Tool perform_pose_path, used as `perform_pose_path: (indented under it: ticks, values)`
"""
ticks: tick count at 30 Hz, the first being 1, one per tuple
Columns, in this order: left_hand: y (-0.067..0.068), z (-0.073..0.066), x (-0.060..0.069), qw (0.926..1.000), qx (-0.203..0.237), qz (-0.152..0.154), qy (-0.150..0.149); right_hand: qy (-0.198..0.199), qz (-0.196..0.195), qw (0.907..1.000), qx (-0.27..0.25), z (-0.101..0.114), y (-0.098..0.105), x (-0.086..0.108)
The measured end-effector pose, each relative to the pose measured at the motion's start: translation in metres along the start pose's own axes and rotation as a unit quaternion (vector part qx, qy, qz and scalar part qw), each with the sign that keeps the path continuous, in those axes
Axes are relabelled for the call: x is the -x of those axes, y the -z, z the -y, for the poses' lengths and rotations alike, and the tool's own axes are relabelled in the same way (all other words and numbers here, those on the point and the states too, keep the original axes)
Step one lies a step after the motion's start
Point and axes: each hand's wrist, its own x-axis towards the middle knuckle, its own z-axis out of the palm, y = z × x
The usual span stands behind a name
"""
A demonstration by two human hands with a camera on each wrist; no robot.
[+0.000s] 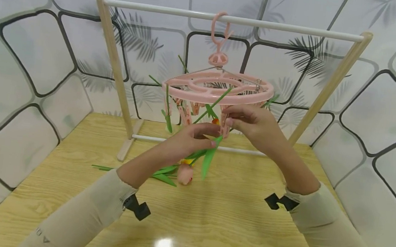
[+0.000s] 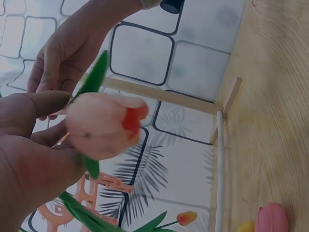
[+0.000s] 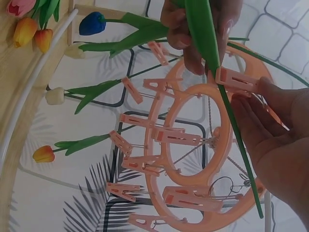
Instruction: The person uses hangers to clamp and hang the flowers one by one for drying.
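Observation:
My right hand (image 1: 255,125) pinches a pink clothespin (image 3: 237,81) hanging from the round pink drying hanger (image 1: 218,98). A green stem (image 3: 236,125) passes at the clothespin's tip. My left hand (image 1: 190,141) holds a pale pink tulip (image 2: 104,126) just below that clothespin, fingers curled around it near the bloom. Other tulips hang head down from clips, among them a blue one (image 3: 92,23), a white one (image 3: 54,96) and an orange one (image 3: 43,154).
The hanger hooks over the white top bar (image 1: 152,8) of a wooden-legged rack (image 1: 115,66). Under it, loose tulips (image 1: 185,174) with green leaves lie on the wooden table (image 1: 238,224). A white lower bar (image 1: 246,151) runs behind them.

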Motion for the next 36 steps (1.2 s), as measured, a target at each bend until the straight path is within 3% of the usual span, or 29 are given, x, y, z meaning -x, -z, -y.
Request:
perform_pose_path:
  ticks: [3, 9, 20, 26, 30, 36]
  values:
    - [0.002, 0.004, 0.004, 0.9999, -0.008, -0.005, -0.012, 0.012, -0.006, 0.9999, -0.002, -0.001, 0.0, 0.0]
    - [0.002, 0.011, 0.012, 0.9994, 0.018, -0.023, -0.021, 0.036, -0.013, 0.9992, -0.013, -0.004, -0.002, 0.001]
    - [-0.005, 0.021, 0.026, 0.9983, 0.0, -0.045, -0.036, 0.068, -0.04, 0.9966, 0.026, -0.005, -0.006, 0.006]
    - [-0.008, 0.027, 0.035, 0.9976, -0.01, -0.056, -0.041, 0.105, -0.081, 0.9889, 0.067, -0.008, -0.002, 0.015]
    - [-0.011, 0.032, 0.044, 0.9965, -0.021, -0.07, -0.041, 0.127, -0.118, 0.9836, 0.051, -0.011, 0.006, 0.024]
    - [-0.011, 0.044, 0.056, 0.996, -0.009, -0.085, -0.028, 0.127, -0.17, 0.9771, 0.014, -0.017, 0.022, 0.034]
